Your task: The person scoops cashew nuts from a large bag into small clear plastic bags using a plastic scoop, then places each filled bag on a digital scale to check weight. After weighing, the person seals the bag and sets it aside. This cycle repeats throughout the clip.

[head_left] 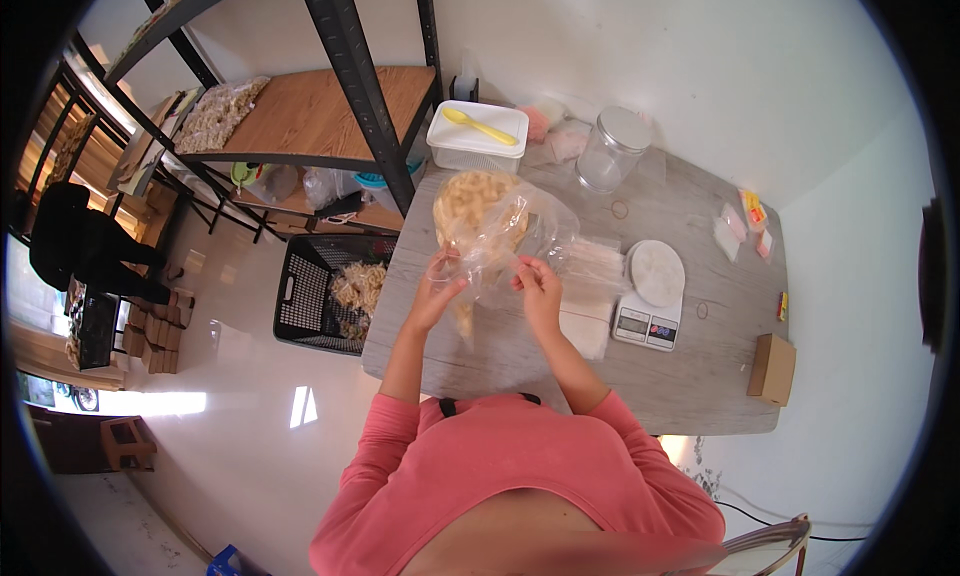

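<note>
A clear plastic bag (pixel 549 216) lies partly over a round heap of pale yellow snack pieces (pixel 470 193); whether the heap is inside it or in another container, I cannot tell. My left hand (pixel 437 294) grips the near left side of the film between thumb and fingers. With a pinch, my right hand (pixel 540 288) holds the film's right side. More pale pieces show below the film, between my hands. Beside my right hand is a stack of flat clear bags (pixel 588 316). Farther right, a white kitchen scale (pixel 645 323) carries a round white lid-like disc (pixel 657 272).
Behind the heap stand a lidded white tub (pixel 478 156) with a yellow spoon (pixel 480 127) and a clear jar (pixel 610 156). A small cardboard box (pixel 772 370) sits at the table's right. Left are a black crate (pixel 300 291) of bagged snacks, a shelf rack (pixel 350 96) and a dark-clothed person (pixel 90 241).
</note>
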